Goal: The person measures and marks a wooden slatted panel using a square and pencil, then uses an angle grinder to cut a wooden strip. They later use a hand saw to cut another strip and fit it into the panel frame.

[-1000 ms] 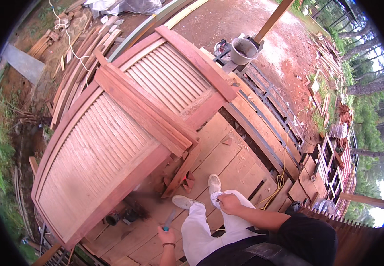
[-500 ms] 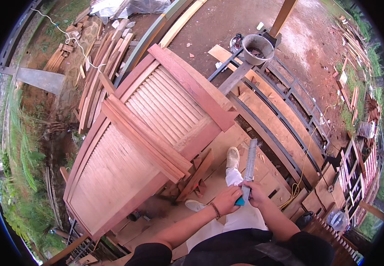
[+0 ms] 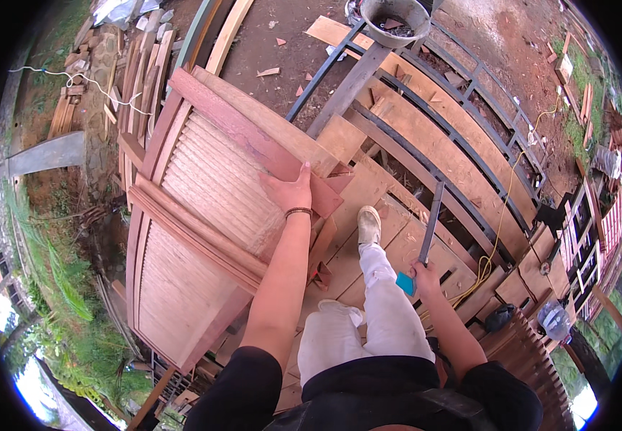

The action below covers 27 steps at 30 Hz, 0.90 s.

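Observation:
My left hand lies on a reddish wooden louvred door, at the corner of its frame with the fingers spread. A strip of wood crosses the door's middle. To the right, my right hand is closed round a try square with a metal blade and a teal handle. The blade points up and away from me, seen nearly edge-on. The square is apart from the door.
A grey bucket with scraps stands on a plank beyond the door. Black metal frames and boards lie at right, with a yellow cord across them. Stacked timber is at far left. My shoe is on floorboards.
My left hand has left the try square and reached forward onto the door's frame. The right hand has moved slightly right, turning the square's blade edge-on. The view has shifted.

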Motion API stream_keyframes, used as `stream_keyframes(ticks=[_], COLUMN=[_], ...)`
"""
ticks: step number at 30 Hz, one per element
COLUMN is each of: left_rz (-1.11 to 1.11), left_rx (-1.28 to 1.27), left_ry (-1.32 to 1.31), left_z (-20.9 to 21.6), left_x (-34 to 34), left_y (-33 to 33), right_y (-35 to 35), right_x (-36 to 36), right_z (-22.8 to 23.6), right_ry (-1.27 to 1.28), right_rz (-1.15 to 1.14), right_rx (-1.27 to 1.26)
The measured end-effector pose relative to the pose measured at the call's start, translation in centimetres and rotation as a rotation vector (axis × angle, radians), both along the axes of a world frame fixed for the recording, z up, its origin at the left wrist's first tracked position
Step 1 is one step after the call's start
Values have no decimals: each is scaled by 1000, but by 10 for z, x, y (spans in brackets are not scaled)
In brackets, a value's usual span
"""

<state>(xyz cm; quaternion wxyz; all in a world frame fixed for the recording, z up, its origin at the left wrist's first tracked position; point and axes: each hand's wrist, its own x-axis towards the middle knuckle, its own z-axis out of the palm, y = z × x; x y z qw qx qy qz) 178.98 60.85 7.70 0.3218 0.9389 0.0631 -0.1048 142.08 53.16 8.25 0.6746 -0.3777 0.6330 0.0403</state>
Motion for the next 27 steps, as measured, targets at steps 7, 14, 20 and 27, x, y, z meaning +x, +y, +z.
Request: stream_keyframes(ticks=[7, 14, 20, 27], left_rz=[91, 83, 81, 73], left_rx=[-136, -204, -75, -59], left_ry=[-40, -70, -132, -91], left_z=[-16, -13, -17, -20], left_x=[5, 31, 136, 143], left_y=[-23, -23, -23, -29], right_y=[-6, -10, -1, 7], right_x=[72, 207, 221, 229], right_z=[-10, -12, -16, -10], right_ry=[-41, -194, -353, -327], right_rz=[299, 101, 12, -45], right_rx=[-113, -135, -119, -157])
